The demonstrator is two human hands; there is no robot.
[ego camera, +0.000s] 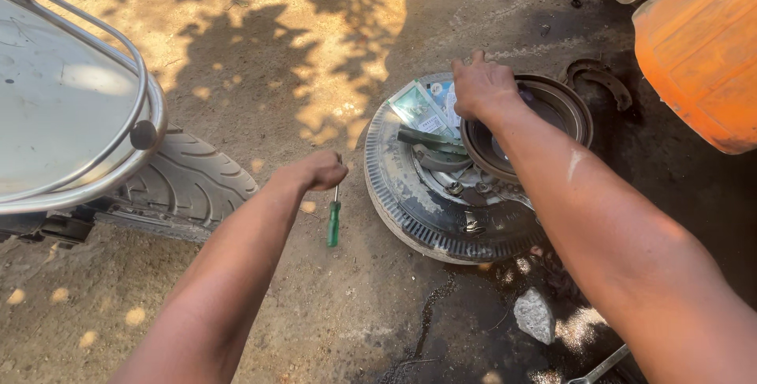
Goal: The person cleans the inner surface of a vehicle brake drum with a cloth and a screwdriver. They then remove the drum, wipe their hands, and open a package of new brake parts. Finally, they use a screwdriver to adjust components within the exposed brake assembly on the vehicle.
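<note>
The left hand point(319, 169) is closing around the shaft of a green-handled screwdriver point(334, 218), which is hanging handle-down just above the dirt ground point(315, 305), apparently to keep the tool out of the grit. The right hand point(482, 86) is gripping the rim of a round metal bowl point(552, 108) that is resting on the ribbed wheel drum point(430, 222) lying flat, probably steadying it. A flat rectangular packet point(419, 109), green and white with a printed label, is lying on the drum's far left side, just beside that hand.
</note>
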